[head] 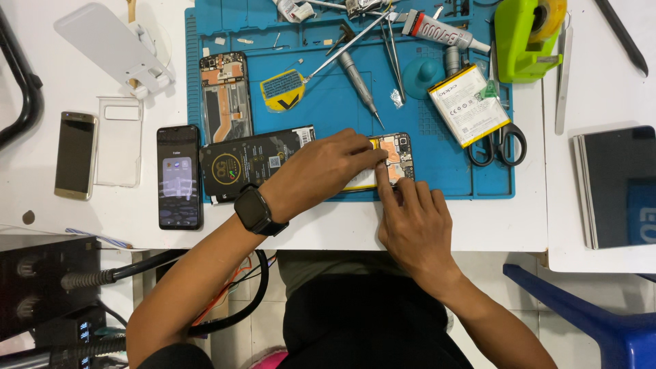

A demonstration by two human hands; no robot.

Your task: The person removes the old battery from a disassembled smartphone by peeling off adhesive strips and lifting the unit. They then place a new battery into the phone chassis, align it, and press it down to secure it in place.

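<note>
Two hands meet over an opened phone (391, 158) lying at the near edge of a blue mat (328, 109) on the white bench (478, 219). The right hand (413, 222) presses its fingertips against the phone's near edge; whether they pinch anything cannot be made out. The left hand (321, 171), with a black watch (258, 210) on its wrist, lies flat across the phone's middle, fingers together and pressing down, so most of the phone's inside is hidden; only its right end, with orange and yellow parts, shows. Just left of that hand a black battery (249, 164) lies partly on the mat, its right end covered by the hand. Further left on the bench lie a dark phone with a lit screen (179, 176), a clear case (119, 140) and a gold phone (75, 156). Beyond the hands on the mat are a second stripped phone frame (225, 96), a screwdriver (359, 78), a white battery (468, 104) resting over scissors (502, 143), and tweezers (393, 48). A green tape dispenser (526, 37) is cut off by the top edge.
</note>
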